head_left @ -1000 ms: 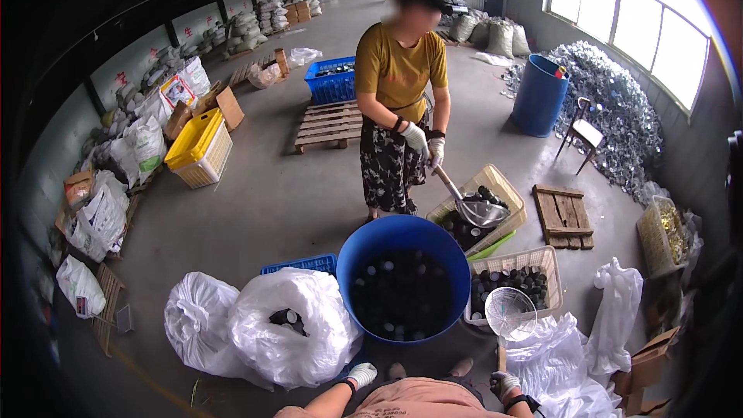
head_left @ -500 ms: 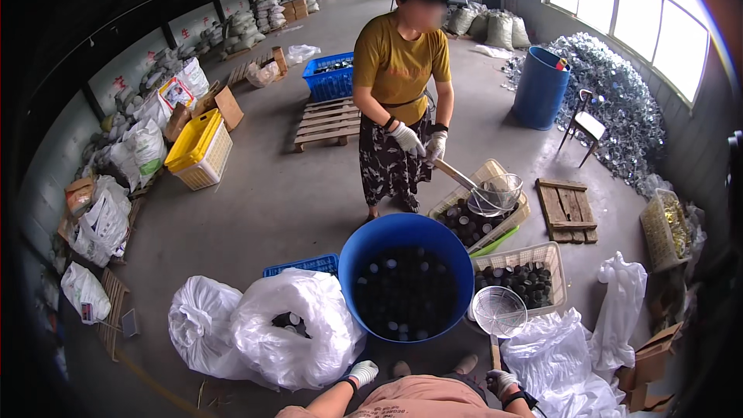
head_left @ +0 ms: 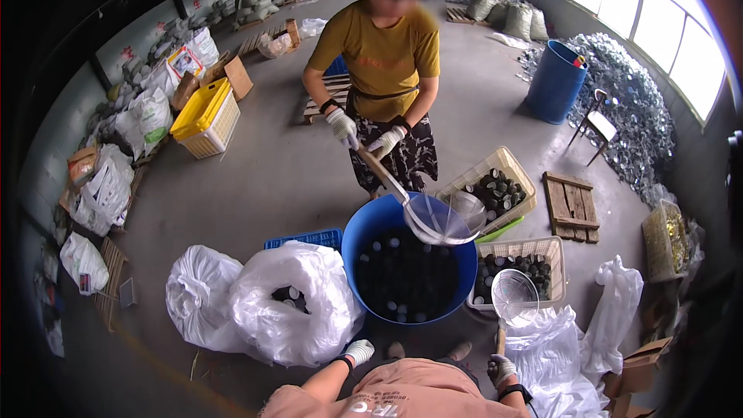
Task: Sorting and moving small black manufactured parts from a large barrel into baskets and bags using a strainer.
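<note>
Seen from above on a grey concrete warehouse floor [head_left: 255, 178]: right hand [head_left: 501, 369] in a white work glove, wrapped tight around the wooden handle of a round wire-mesh strainer [head_left: 515, 296], basket of the strainer hovering at 1 o'clock from that hand, above the near edge of a cream plastic crate of dark round caps [head_left: 526, 269]. Left hand [head_left: 358, 351], also gloved, at 9 o'clock from the right, resting just beside a bulging white plastic sack [head_left: 298, 306]; whether closed or loose, impossible to tell, nothing visibly held. Between the two hands, at 12 o'clock, a large round blue plastic tub [head_left: 368, 232] filled with dark liquid and floating caps. Across the tub, a co-worker in a mustard-yellow shirt [head_left: 383, 50], both gloved hands on the long handle of a second, larger mesh scoop [head_left: 441, 220] poised over the tub's far rim. At 1 o'clock from the tub, another cream crate of dark caps [head_left: 495, 186]. Farther off, a yellow plastic crate [head_left: 203, 118] at 10 o'clock, a tall blue barrel [head_left: 556, 81] at 1 o'clock, a small wooden pallet [head_left: 571, 206] at 2 o'clock.
</note>
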